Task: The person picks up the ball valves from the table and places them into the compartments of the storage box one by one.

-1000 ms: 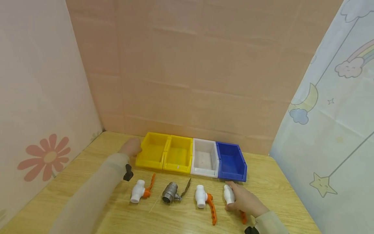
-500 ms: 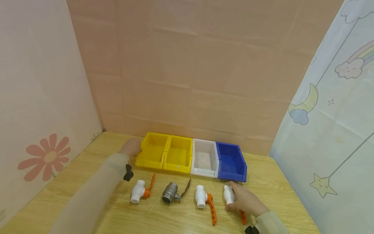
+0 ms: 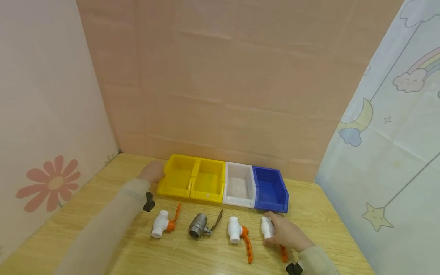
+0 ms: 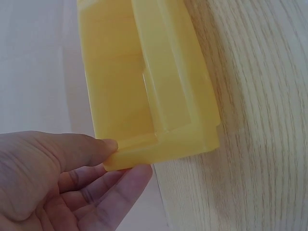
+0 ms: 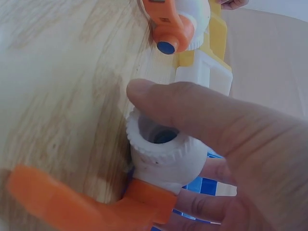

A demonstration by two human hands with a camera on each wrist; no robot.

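Note:
My left hand [image 3: 152, 171] pinches the side wall of the leftmost yellow bin [image 4: 173, 86], thumb on the rim inside and fingers beneath it outside. At the right, my right hand [image 3: 288, 233] grips a white plastic ball valve [image 5: 168, 161] with an orange lever handle [image 5: 62, 202]. In the right wrist view the thumb lies across the valve's ribbed open end, with fingers behind the body. To its left on the table lie another white ball valve [image 3: 235, 230], a metal ball valve [image 3: 198, 226] and a third white one [image 3: 160, 224], farthest left.
Side by side behind the valves stand the leftmost bin, a second yellow bin [image 3: 209, 197], a white bin [image 3: 239, 201] and a blue bin [image 3: 271, 206]. A thin pale strip [image 3: 180, 240] lies on the wooden table [image 3: 206, 259]. Cloth-covered walls enclose the back and sides.
The head view has shifted very slightly, so everything sits a little farther left in it. Both hands keep their holds, and the valves and bins stay in place.

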